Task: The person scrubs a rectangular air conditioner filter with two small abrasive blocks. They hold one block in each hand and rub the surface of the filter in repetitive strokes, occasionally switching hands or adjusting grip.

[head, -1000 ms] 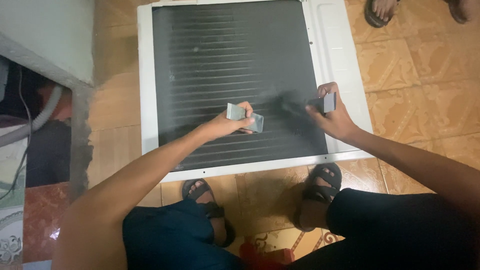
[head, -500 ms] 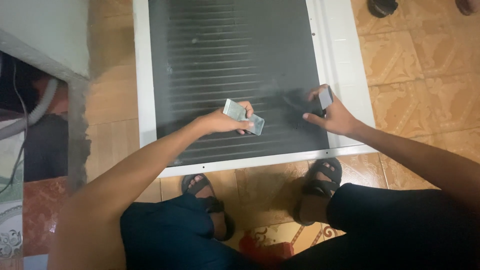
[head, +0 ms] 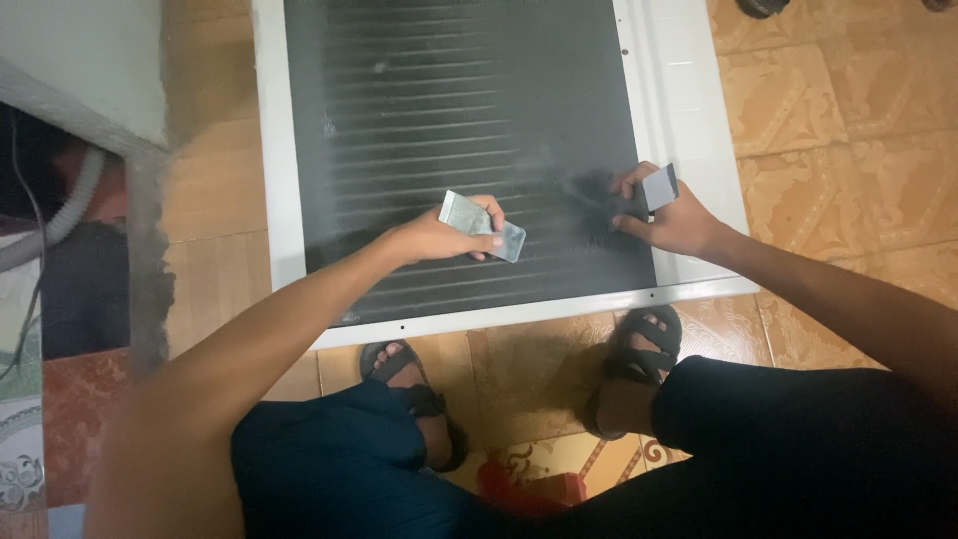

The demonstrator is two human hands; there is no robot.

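Grey metal plate (head: 482,226) gripped in left hand (head: 439,238), right hand (head: 671,222) gripping a brush (head: 639,198), both over the coil panel (head: 469,150).

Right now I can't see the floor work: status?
Left hand holds flat grey scraper. Right hand holds second scraper. Both on dark finned panel. Nothing in the way.

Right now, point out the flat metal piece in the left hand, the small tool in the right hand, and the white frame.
flat metal piece (head: 483,226), head view, its middle.
small tool (head: 660,187), head view, grey blade.
white frame (head: 519,316), head view, bottom rail.
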